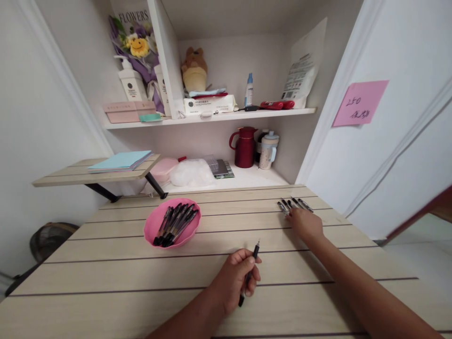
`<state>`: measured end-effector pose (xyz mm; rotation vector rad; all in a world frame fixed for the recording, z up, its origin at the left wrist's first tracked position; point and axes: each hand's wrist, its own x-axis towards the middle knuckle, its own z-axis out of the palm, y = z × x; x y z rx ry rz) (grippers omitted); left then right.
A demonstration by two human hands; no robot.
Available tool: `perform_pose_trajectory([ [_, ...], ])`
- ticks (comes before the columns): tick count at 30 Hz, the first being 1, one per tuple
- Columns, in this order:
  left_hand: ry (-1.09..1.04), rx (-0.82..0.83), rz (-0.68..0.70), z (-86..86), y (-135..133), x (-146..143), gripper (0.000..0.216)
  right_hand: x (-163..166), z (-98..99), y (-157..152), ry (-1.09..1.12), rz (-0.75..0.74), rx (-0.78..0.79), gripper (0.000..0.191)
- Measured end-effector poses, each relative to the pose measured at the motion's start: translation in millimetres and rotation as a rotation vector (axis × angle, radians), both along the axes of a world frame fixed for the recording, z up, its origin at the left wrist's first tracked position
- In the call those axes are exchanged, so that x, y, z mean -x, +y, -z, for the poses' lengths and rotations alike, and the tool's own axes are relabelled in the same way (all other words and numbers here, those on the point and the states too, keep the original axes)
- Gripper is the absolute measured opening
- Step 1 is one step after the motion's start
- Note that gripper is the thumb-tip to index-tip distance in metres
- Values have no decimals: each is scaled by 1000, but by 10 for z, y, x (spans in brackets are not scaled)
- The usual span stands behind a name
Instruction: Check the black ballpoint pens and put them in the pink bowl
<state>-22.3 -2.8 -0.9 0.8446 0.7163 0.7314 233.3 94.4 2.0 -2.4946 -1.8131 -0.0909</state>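
My left hand [236, 278] is closed around a black pen [249, 275], held upright-tilted over the wooden table [106, 273] near its middle front. My right hand [304, 222] reaches to the far right of the table, its fingers curled over a small row of several black pens [293, 205] lying side by side; whether it grips one I cannot make out. A pink bowl [151, 228] with several black pens in it stands to the left of centre, apart from both hands.
Behind the table is a recessed shelf unit with a red jug [244, 147], a cup [268, 149], bags and bottles. A small raised side shelf [95, 174] holds a blue notebook [120, 160]. A pink note [359, 102] sticks on the right wall. A fan [49, 238] sits low left.
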Motion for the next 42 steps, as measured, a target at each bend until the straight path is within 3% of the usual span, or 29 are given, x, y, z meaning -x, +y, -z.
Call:
perform_pose_trajectory([
  [42, 0, 1, -13, -25, -7, -2, 27, -17, 50, 178, 25, 36, 1, 31],
])
